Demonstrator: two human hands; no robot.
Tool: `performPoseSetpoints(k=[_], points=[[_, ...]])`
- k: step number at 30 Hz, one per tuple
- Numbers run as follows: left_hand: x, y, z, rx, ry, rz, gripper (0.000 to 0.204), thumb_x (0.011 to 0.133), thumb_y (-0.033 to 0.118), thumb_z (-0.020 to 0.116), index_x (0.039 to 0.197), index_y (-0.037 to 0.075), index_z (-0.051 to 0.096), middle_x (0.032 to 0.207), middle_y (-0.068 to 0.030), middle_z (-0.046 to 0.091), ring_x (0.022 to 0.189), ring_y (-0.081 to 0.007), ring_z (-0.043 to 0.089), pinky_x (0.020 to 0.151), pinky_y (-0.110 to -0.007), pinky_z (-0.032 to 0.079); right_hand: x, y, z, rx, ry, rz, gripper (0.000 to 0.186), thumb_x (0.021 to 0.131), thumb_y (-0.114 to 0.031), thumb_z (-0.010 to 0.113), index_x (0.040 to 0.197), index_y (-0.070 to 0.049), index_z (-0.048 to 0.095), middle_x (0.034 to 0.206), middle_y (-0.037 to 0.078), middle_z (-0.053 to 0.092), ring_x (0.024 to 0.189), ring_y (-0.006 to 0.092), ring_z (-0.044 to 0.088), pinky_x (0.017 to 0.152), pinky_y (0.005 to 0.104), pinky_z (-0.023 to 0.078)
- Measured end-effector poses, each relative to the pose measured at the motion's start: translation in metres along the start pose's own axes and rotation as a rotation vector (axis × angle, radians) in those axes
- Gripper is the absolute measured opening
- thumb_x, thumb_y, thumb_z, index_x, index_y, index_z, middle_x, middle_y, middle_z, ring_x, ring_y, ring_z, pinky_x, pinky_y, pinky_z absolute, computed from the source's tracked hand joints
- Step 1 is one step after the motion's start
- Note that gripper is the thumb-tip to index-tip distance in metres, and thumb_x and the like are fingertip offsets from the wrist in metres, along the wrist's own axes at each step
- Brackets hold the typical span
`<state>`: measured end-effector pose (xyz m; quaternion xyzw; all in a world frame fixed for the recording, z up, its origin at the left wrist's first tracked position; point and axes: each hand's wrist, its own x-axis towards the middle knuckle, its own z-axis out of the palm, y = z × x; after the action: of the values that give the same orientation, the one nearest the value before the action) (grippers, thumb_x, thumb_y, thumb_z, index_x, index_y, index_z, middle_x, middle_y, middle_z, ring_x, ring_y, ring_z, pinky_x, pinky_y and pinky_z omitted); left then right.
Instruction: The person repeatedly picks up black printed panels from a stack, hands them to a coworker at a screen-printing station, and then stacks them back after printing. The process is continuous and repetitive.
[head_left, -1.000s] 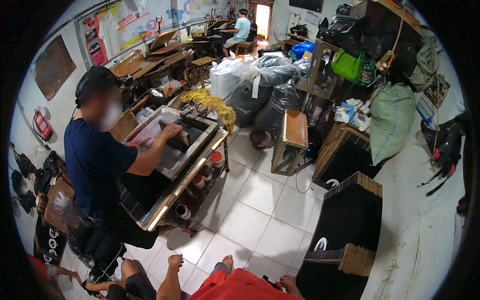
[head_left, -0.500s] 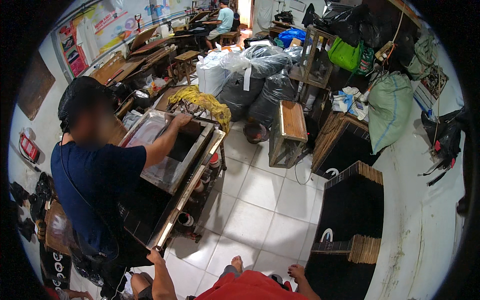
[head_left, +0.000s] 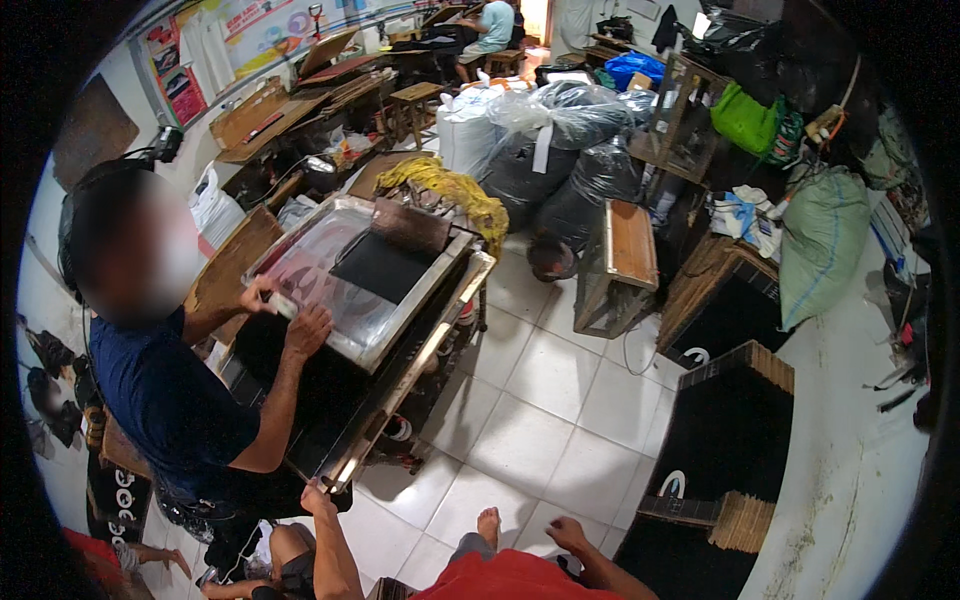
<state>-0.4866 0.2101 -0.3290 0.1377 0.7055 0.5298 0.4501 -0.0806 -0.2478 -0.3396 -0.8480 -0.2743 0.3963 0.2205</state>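
Observation:
My left hand (head_left: pixel 318 495) is closed on the near corner of a long black board (head_left: pixel 318 445) with a pale wooden edge strip. My right hand (head_left: pixel 567 533) hangs over the floor beside my red shirt, its fingers curled and nothing visible in them. A screen-printing frame (head_left: pixel 360 352) with pale mesh rests on the table above the board. At its far end lies a brown rectangular piece (head_left: pixel 410 228). Left of me, a co-worker in a dark blue shirt (head_left: pixel 165 385) has both hands at the frame's near end, holding a small white object (head_left: pixel 285 305).
Black panels in stacks (head_left: pixel 725 425) lean along the right wall. A wood-topped box (head_left: pixel 630 240) stands on the tiled floor (head_left: pixel 490 430). Behind are wrapped bags (head_left: pixel 560 120), a green sack (head_left: pixel 825 240) and a yellow cloth (head_left: pixel 450 190). Other people sit at far back and lower left.
The co-worker's arm has drawn back from the frame's far end; both hands are now at its near end with the white object. A brown piece now shows at the far end. My view has shifted.

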Motion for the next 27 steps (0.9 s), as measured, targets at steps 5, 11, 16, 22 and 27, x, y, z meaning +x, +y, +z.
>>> performPoseSetpoints(k=[5, 11, 16, 22, 27], points=[[-0.035, 0.067, -0.005, 0.125, -0.048, 0.004, 0.012, 0.070, 0.011, 0.065, 0.066, 0.008, 0.055, 0.063, -0.0015, 0.050, 0.049, -0.0126, 0.043, 0.042, -0.024, 0.032, 0.129, -0.233, 0.026, 0.391, -0.284, -0.142, 0.021, 0.078, -0.024, 0.064, 0.086, -0.004, 0.061, 0.072, 0.007, 0.061, 0.066, 0.0167, 0.058, 0.061, 0.0335, 0.046], [-0.084, 0.113, -0.008, 0.133, -0.384, -0.065, 0.023, 0.071, 0.010, 0.068, 0.062, 0.014, 0.047, 0.055, 0.0029, 0.042, 0.045, -0.0098, 0.036, 0.043, -0.022, 0.027, 0.248, -0.424, 0.037, 1.709, -0.779, -0.019, 0.023, 0.082, -0.021, 0.063, 0.101, -0.010, 0.056, 0.101, 0.009, 0.061, 0.101, 0.0249, 0.054, 0.092, 0.0428, 0.039], [-0.122, 0.084, -0.011, 0.088, -0.438, -0.147, 0.020, 0.073, 0.012, 0.069, 0.070, 0.015, 0.050, 0.064, 0.0021, 0.052, 0.058, -0.0116, 0.048, 0.055, -0.025, 0.034, 0.269, -0.431, 0.043, 1.750, -0.798, -0.087, 0.017, 0.076, -0.010, 0.065, 0.092, -0.005, 0.058, 0.092, 0.009, 0.061, 0.091, 0.0261, 0.058, 0.088, 0.0429, 0.043], [-0.110, 0.055, -0.054, -0.119, -0.146, 0.085, 0.022, 0.075, 0.002, 0.059, 0.095, 0.009, 0.051, 0.078, -0.0021, 0.058, 0.076, -0.0143, 0.056, 0.067, -0.028, 0.039, 0.185, -0.349, -0.010, 1.718, -0.619, -0.130, 0.027, 0.067, 0.002, 0.061, 0.094, -0.003, 0.056, 0.088, 0.009, 0.057, 0.087, 0.0245, 0.056, 0.083, 0.0414, 0.045], [-0.140, 0.093, -0.027, 0.024, -0.198, 0.682, 0.029, 0.077, -0.002, 0.058, 0.105, -0.002, 0.050, 0.094, -0.0099, 0.056, 0.085, -0.0173, 0.055, 0.076, -0.029, 0.045, 0.063, -0.255, -0.080, 1.738, -0.350, -0.203, 0.027, 0.063, 0.003, 0.059, 0.090, -0.003, 0.055, 0.077, 0.006, 0.057, 0.075, 0.0216, 0.058, 0.077, 0.0384, 0.048]])
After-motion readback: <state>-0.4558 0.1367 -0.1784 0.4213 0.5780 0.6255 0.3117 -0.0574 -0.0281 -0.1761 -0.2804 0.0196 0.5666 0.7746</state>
